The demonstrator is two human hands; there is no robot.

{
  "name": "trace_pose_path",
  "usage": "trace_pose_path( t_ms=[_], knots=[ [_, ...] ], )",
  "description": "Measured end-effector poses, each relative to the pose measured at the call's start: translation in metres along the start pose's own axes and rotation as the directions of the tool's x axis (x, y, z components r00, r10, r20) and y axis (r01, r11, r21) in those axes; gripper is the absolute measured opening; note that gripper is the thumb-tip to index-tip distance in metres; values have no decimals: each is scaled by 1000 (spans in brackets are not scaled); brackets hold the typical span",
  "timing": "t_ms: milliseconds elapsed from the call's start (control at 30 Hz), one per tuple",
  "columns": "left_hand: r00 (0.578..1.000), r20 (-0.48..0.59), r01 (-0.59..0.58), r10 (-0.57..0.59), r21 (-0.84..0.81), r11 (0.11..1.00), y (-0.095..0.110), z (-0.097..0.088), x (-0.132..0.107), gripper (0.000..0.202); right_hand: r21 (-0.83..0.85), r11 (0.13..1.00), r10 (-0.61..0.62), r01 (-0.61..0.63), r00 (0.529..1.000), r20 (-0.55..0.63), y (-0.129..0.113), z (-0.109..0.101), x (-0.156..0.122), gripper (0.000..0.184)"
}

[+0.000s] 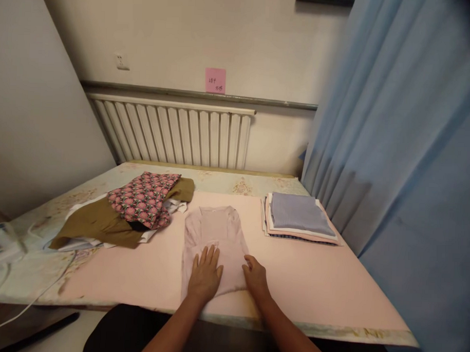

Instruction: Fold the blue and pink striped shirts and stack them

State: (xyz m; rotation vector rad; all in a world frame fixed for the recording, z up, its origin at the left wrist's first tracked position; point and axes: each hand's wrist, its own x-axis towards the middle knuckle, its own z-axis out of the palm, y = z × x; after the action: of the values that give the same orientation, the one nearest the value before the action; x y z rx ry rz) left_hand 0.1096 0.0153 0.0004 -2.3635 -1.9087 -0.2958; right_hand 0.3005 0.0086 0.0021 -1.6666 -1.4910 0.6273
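A pale pink shirt [213,225] lies partly folded in front of me, its lower part turned up over the upper part. My left hand [206,273] rests flat on the folded layer, fingers stretched out and palm down. At the shirt's right edge is my right hand [255,275], its fingers curled and closed on the border of the cloth. What lies between those fingertips is mostly hidden.
To the left, a loose heap holds a flowered garment [145,196] and an olive one [102,225]. Back right stands a stack of folded clothes [301,214]. A blue curtain [405,151] hangs along the right; a white cable [33,303] crosses the table's left edge.
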Motion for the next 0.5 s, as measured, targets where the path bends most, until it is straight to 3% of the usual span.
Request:
trace_pose_path(
  t_ms=[267, 500],
  knots=[
    [1000, -1, 5, -5, -11, 1000, 1, -4, 0, 55, 1, 1000, -19, 19, 999, -30, -2, -4, -7, 35],
    [1000, 4, -1, 1, -29, 1000, 1, -7, -1, 55, 8, 994, -110, 111, 991, -78, 4, 4, -14, 38]
  ],
)
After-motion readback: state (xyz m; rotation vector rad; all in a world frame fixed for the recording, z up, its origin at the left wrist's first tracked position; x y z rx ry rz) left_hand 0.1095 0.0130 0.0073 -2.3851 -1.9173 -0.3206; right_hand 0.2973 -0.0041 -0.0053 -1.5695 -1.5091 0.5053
